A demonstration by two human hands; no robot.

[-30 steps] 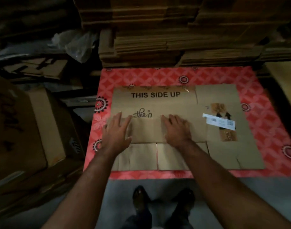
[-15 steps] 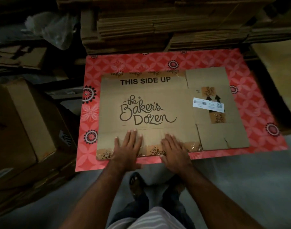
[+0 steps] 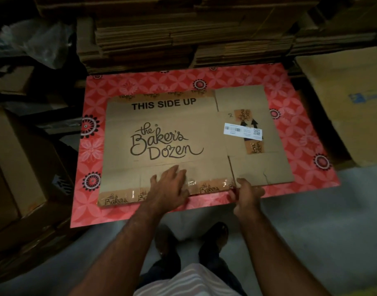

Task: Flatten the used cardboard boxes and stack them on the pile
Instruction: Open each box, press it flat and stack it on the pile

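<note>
- My left hand (image 3: 169,185): fingers straight, pressing flat on the near flap of the flattened box (image 3: 172,133).
- My right hand (image 3: 246,194): fingers curled over that box's near edge, grasping it.
- Flattened box: lies printed side up on a red patterned sheet (image 3: 290,99), long axis left to right, lettering upright toward me.
- Cardboard pile (image 3: 183,39): behind the sheet.

Both forearms are seen bare, with no sleeves, watch or bands visible on them. The left hand (image 3: 169,184) and the right hand (image 3: 246,194) are ungloved, and no rings can be made out. A striped garment (image 3: 187,280) in pale pink and white is worn. Dark trousers (image 3: 162,268) are worn beneath it. Dark shoes (image 3: 214,233) are worn on both feet.
</note>
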